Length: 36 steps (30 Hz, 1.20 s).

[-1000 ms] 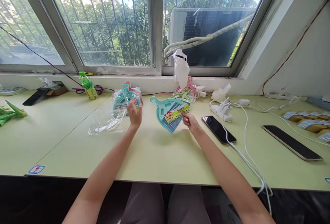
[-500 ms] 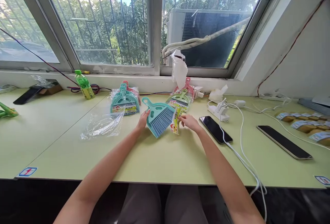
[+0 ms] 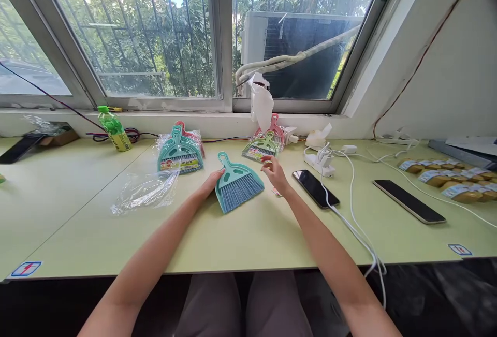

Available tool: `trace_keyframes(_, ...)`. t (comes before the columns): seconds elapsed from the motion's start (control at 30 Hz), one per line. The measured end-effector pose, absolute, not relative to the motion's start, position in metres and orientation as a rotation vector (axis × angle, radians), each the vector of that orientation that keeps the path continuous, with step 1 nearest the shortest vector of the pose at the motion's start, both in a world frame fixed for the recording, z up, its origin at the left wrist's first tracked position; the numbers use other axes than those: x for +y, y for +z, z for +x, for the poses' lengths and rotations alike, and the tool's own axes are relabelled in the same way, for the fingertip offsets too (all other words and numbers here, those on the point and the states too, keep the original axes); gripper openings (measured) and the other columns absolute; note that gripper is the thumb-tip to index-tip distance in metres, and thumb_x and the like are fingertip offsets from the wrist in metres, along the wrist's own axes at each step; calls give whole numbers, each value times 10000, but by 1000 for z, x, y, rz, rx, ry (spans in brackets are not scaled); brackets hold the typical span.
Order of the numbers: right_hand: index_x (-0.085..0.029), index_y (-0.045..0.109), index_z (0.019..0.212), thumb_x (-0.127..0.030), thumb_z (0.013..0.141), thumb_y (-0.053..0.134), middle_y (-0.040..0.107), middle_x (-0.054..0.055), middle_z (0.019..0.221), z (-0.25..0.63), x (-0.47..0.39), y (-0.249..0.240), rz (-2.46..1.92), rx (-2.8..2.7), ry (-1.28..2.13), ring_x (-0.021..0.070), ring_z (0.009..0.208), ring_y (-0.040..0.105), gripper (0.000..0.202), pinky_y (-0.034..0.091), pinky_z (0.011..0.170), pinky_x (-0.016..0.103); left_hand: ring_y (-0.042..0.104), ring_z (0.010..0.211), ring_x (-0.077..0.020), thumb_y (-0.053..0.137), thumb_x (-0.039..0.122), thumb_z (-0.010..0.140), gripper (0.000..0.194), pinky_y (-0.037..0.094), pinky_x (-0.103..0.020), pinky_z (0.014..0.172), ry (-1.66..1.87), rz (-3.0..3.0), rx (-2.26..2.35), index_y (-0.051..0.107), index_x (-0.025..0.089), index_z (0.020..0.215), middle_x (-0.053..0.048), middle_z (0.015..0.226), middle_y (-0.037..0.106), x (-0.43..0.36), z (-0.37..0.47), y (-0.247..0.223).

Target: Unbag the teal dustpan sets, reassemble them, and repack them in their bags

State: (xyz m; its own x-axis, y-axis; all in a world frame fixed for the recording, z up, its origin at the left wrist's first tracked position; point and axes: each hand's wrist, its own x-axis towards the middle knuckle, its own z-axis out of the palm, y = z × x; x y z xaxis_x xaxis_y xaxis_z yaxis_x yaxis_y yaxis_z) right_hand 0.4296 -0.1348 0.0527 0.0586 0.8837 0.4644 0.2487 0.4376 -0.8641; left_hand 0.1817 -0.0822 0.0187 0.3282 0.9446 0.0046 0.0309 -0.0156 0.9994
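My left hand point(image 3: 213, 180) grips the left edge of a teal dustpan and brush set point(image 3: 237, 188), its grey-blue bristles facing me and its handle pointing away. Just off the set's right side, my right hand point(image 3: 274, 170) holds nothing; its fingers are loosely bent and apart. Beneath the right wrist lies a printed label point(image 3: 277, 192), mostly hidden by the arm. To the left of the set is a crumpled clear plastic bag point(image 3: 145, 192). Behind are wrapped teal dustpan sets point(image 3: 179, 151) with a pink one, and a wrapped green set point(image 3: 264, 146) with another pink one.
A green bottle point(image 3: 114, 129) leans near the window. At right are a black phone point(image 3: 315, 188) crossed by white cables, a power strip point(image 3: 319, 163), a second phone point(image 3: 409, 201) and packs of brown items point(image 3: 462, 192). The table's front edge point(image 3: 248, 269) runs above my lap.
The yellow label has left the dustpan's side and now lies on the table under my right wrist. My right fingers have come off it. The view has shifted slightly right.
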Motion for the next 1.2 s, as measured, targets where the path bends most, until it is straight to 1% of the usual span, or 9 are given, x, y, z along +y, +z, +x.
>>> trace_keyframes(0.07, -241, 493, 1005, -173, 641, 505, 507, 11, 1020, 421, -140, 60, -830, -1388, 921, 119, 762, 533, 370, 425, 738, 260, 649, 872, -253, 617, 655, 692, 551, 483, -364, 833, 935, 1385, 995, 672, 147, 898, -81, 889, 723, -81, 181, 18)
trace_keyframes(0.17, -251, 485, 956, -157, 591, 513, 478, -9, 945, 413, -153, 73, -620, -1328, 1158, 102, 684, 479, 378, 425, 694, 255, 647, 870, -253, 624, 628, 699, 515, 480, -363, 850, 905, 1368, 1048, 673, 146, 872, -85, 898, 724, -81, 181, 20)
trace_keyframes(0.27, -248, 479, 921, -155, 579, 526, 467, -8, 903, 409, -168, 85, -548, -1332, 1277, 100, 636, 431, 357, 416, 652, 261, 650, 885, -261, 640, 596, 702, 487, 473, -371, 878, 908, 1346, 1055, 680, 143, 877, -90, 916, 728, -82, 183, 21)
trace_keyframes(0.4, -247, 473, 906, -178, 558, 533, 466, -7, 837, 408, -176, 93, -565, -1358, 1366, 109, 589, 393, 359, 394, 601, 276, 654, 925, -269, 639, 581, 718, 478, 475, -365, 894, 913, 1330, 1023, 691, 147, 912, -94, 967, 731, -82, 185, 20)
trace_keyframes(0.6, -244, 484, 904, -194, 555, 554, 440, -22, 740, 412, -174, 90, -534, -1402, 1442, 107, 553, 382, 359, 351, 554, 267, 657, 955, -288, 647, 597, 710, 505, 472, -383, 921, 909, 1351, 1010, 697, 138, 915, -109, 998, 730, -80, 183, 18)
trace_keyframes(0.83, -242, 488, 920, -201, 556, 540, 440, -26, 722, 412, -175, 90, -562, -1344, 1428, 101, 532, 361, 370, 341, 552, 270, 659, 978, -286, 644, 609, 710, 526, 474, -385, 933, 915, 1362, 981, 695, 138, 940, -113, 1016, 727, -78, 181, 16)
trace_keyframes(1.03, -242, 516, 900, -200, 563, 538, 442, -27, 697, 413, -175, 90, -582, -1310, 1427, 100, 508, 348, 340, 324, 537, 264, 659, 982, -283, 635, 616, 726, 535, 477, -378, 935, 897, 1362, 965, 702, 151, 982, -101, 1052, 723, -72, 178, 9)
trace_keyframes(1.13, -235, 546, 907, -211, 582, 527, 451, -19, 701, 413, -174, 89, -633, -1315, 1387, 105, 521, 366, 327, 341, 548, 266, 659, 992, -283, 619, 613, 746, 527, 478, -372, 931, 887, 1367, 972, 700, 161, 1004, -96, 1070, 718, -73, 177, 8)
trace_keyframes(1.2, -228, 577, 936, -233, 618, 531, 461, -16, 704, 413, -171, 88, -655, -1346, 1347, 108, 534, 378, 321, 348, 560, 264, 656, 1004, -283, 613, 614, 751, 534, 470, -371, 942, 890, 1371, 958, 697, 159, 1017, -100, 1073, 717, -75, 178, 11)
